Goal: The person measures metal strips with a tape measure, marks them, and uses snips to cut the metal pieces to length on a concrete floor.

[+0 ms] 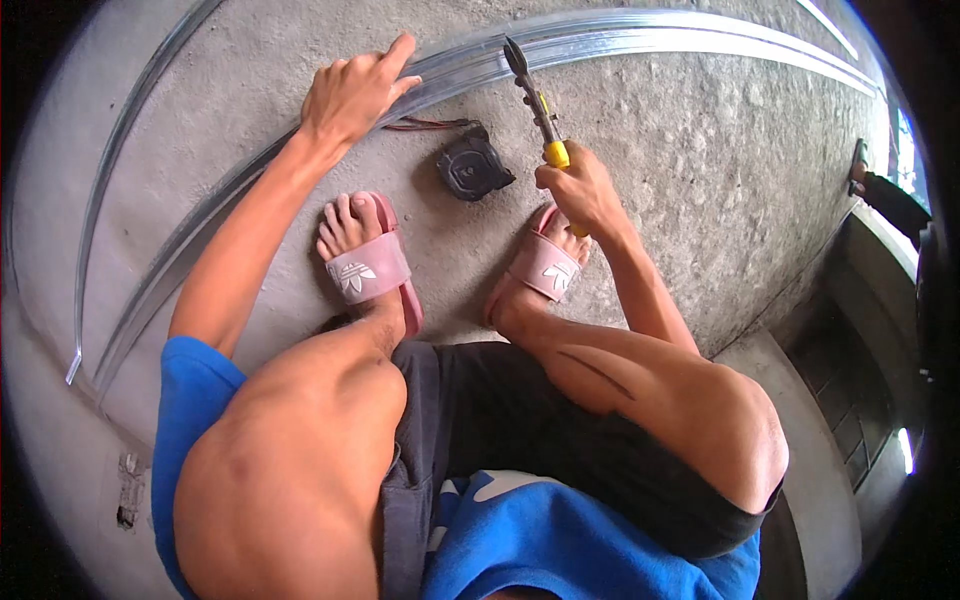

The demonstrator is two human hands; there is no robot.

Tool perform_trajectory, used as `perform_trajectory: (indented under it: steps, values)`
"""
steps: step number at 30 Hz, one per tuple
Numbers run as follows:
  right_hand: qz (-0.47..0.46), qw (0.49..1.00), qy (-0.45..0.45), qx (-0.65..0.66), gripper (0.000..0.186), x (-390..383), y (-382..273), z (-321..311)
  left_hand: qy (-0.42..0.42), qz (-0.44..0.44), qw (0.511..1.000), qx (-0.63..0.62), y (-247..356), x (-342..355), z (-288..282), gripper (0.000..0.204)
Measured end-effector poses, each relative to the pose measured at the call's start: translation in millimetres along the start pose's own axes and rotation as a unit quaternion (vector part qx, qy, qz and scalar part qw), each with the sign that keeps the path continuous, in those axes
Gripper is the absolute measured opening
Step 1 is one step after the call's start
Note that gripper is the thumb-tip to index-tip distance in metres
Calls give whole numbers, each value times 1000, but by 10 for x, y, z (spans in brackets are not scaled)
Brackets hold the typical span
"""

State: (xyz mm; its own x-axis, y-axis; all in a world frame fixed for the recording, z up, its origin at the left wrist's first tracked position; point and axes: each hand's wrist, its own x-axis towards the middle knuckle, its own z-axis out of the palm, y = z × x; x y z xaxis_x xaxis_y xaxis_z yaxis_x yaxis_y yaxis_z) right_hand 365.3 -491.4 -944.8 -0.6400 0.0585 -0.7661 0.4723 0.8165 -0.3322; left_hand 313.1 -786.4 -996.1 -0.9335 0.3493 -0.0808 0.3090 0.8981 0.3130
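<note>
I squat on a concrete floor in pink slides. My left hand [352, 92] presses down on a long galvanized metal channel [620, 38] that runs across the floor in front of me. My right hand [578, 188] grips the yellow handles of metal snips [533, 100], whose dark jaws point up toward the channel's near edge, just right of my left fingers. A black tape measure [472, 167] lies on the floor between my feet and the channel, with thin red wire beside it.
A second thin metal strip [120, 160] curves along the left. At the right, the floor drops at a concrete ledge [800, 330], and another person's sleeve [893, 203] shows at the far right edge.
</note>
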Motion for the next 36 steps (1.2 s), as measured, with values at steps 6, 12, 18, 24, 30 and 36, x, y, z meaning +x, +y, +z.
perform_trajectory:
  steps: [6,12,18,24,30,36]
  values:
    - [-42,998,44,4,44,21,68,97,46,11,999,27,38,-14,8,41]
    - [-69,993,101,-6,38,79,108,242,100,4,993,64,79,-80,39,36]
    - [-75,992,97,32,34,186,196,382,132,-9,988,82,196,-151,-40,31]
    - [-110,987,107,35,30,249,287,323,127,-19,990,63,266,-124,-100,34]
    - [-77,991,101,28,28,259,215,275,32,-106,994,-10,176,-11,-84,38]
    - [-74,990,121,20,26,190,124,330,-23,-109,993,-39,99,27,-167,42]
